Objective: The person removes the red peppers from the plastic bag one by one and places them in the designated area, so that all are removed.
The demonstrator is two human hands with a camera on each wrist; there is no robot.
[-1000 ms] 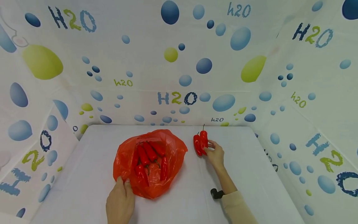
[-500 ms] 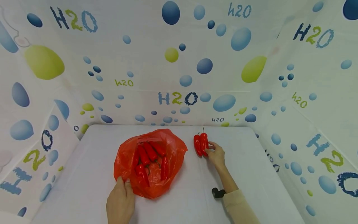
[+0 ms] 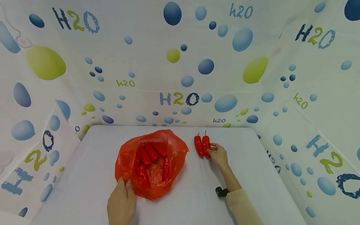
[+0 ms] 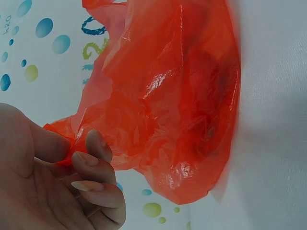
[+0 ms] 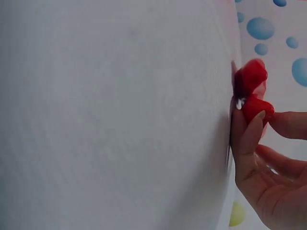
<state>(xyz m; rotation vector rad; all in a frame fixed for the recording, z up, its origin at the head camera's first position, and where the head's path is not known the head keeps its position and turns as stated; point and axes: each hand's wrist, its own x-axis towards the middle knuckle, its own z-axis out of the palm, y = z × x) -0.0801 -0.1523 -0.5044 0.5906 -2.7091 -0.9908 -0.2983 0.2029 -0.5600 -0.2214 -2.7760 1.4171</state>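
A red plastic bag (image 3: 123, 156) lies with its mouth spread on the white table, several red chili peppers (image 3: 152, 153) inside. My left hand (image 3: 121, 201) pinches the bag's near-left rim between thumb and fingers; in the left wrist view the bag (image 4: 158, 96) hangs from that grip. Right of the bag, two red peppers lie side by side, stems pointing away. My right hand (image 3: 219, 155) holds the right-hand pepper (image 3: 206, 144) by its near part, and the left-hand pepper (image 3: 198, 146) lies beside it. The right wrist view shows thumb and fingers on the held pepper (image 5: 256, 108).
The white tabletop (image 3: 180, 209) extends around the bag and peppers, ending at a patterned backdrop (image 3: 146, 62) behind. A small black device (image 3: 221, 192) sits at my right wrist, by the beige sleeve (image 3: 242, 204).
The right-hand pepper has shifted slightly toward me and to the right, with my right hand on it, and stands a little apart from the other. My left hand keeps its hold on the bag.
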